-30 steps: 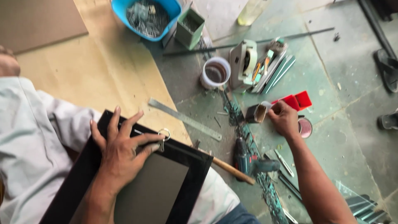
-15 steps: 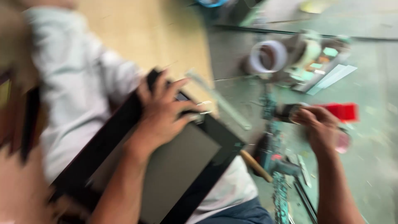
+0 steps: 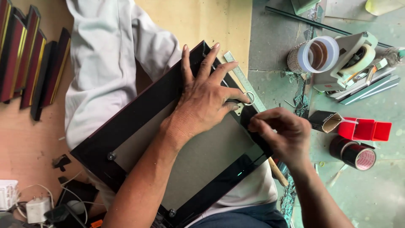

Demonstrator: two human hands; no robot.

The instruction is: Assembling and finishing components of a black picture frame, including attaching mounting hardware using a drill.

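A black picture frame (image 3: pixel 139 114) with a grey-brown backing board (image 3: pixel 202 156) lies face down across my lap. My left hand (image 3: pixel 206 101) presses flat on its upper corner, fingers spread, thumb beside a small metal ring hanger (image 3: pixel 249 98). My right hand (image 3: pixel 282 135) is at the frame's right rail, fingers pinched together on something too small to make out. A metal ruler (image 3: pixel 241 78) pokes out from under the frame by my left fingers.
On the floor to the right stand a tape dispenser (image 3: pixel 352 59), a clear tape roll (image 3: pixel 320 52), a red plastic box (image 3: pixel 365 130) and a dark tape roll (image 3: pixel 354 153). Frame mouldings (image 3: pixel 29 63) lean at the left. Plugs and cables (image 3: pixel 38 207) lie bottom left.
My right hand came from the red box on the floor over to the frame's right rail. The view swung left and closer. My left hand stayed pressed on the frame.
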